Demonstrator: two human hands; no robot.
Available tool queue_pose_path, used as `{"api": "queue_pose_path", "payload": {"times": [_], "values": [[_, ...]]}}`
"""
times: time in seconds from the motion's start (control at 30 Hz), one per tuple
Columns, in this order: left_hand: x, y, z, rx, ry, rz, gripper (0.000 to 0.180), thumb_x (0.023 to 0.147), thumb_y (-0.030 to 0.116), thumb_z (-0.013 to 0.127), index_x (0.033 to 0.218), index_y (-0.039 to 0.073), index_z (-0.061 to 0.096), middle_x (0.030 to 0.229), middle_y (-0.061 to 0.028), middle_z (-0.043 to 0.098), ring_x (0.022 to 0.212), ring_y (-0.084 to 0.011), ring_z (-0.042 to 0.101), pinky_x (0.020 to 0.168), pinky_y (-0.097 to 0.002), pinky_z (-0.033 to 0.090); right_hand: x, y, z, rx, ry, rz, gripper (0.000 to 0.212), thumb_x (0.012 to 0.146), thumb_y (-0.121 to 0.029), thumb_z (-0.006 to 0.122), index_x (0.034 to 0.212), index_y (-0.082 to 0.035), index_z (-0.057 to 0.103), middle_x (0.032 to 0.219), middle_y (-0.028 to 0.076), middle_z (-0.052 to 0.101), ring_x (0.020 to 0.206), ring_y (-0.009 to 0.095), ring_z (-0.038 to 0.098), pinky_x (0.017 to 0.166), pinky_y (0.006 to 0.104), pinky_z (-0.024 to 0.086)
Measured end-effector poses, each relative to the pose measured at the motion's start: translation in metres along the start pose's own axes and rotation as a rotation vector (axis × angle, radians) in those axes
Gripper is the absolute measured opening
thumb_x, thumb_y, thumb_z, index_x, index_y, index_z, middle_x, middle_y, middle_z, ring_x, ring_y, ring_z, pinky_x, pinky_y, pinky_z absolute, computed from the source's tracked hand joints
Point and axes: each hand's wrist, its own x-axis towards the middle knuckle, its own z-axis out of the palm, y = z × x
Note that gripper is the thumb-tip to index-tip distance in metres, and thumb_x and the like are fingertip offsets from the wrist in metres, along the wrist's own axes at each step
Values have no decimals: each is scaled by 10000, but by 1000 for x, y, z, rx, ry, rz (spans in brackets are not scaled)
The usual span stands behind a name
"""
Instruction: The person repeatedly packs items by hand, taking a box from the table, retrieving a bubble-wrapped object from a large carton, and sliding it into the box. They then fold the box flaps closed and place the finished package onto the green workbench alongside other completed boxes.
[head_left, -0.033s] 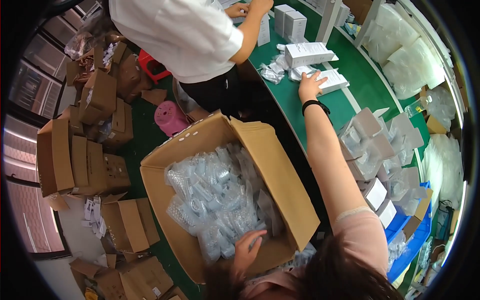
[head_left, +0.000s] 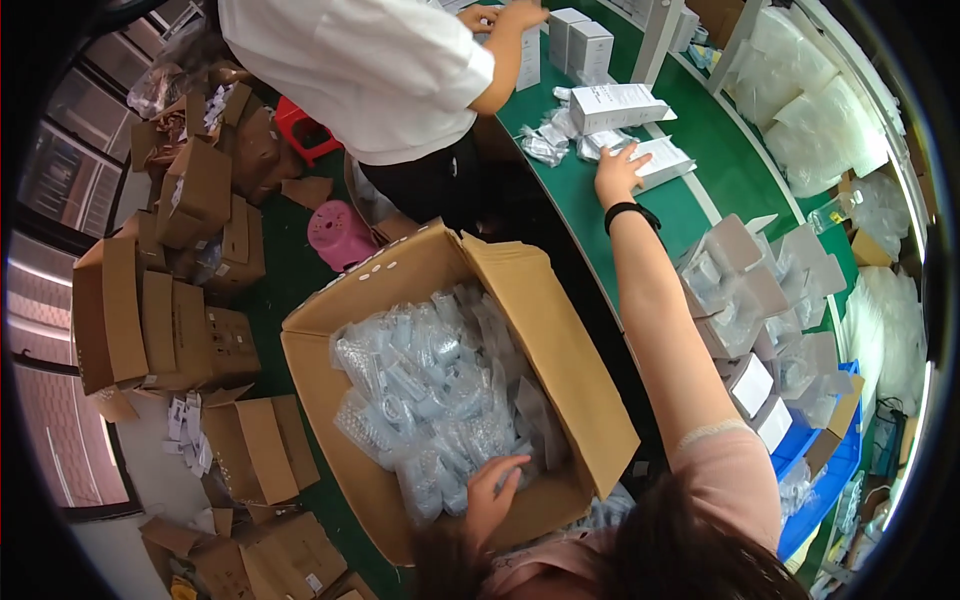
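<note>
Co-worker (head_left: 370, 70) cut off above shoulders

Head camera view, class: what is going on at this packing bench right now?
The person wearing the camera has the left hand down among bubble-wrapped packets in a big open cardboard carton. The right hand stretches out to a small white box on the green bench. A co-worker in a white shirt handles more white boxes further along. Folded cartons litter the floor.
</note>
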Motion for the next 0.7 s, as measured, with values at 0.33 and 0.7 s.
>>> {"api": "queue_pose_path", "payload": {"times": [0.33, 0.7], "values": [[68, 14, -65, -1021, 220, -261, 354, 875, 214, 473, 1187, 50, 443, 1164, -88, 492, 1071, -220, 472, 879, -416, 410, -280, 46, -238, 291, -52, -1075, 409, 685, -21, 576, 1029, -234, 514, 1331, 145, 333, 1204, 443, 307, 780, 408, 472], [-21, -2, -101, -1185, 531, -182, 534, 878, 219, 458, 1345, 130, 215, 1265, -101, 383, 1130, -270, 413, 935, -408, 353, -402, 60, -220, 352, -228, -1980, 198, 700, -178, 582, 885, -250, 590, 1326, 76, 347, 1240, 390, 270, 716, 428, 479]]}}
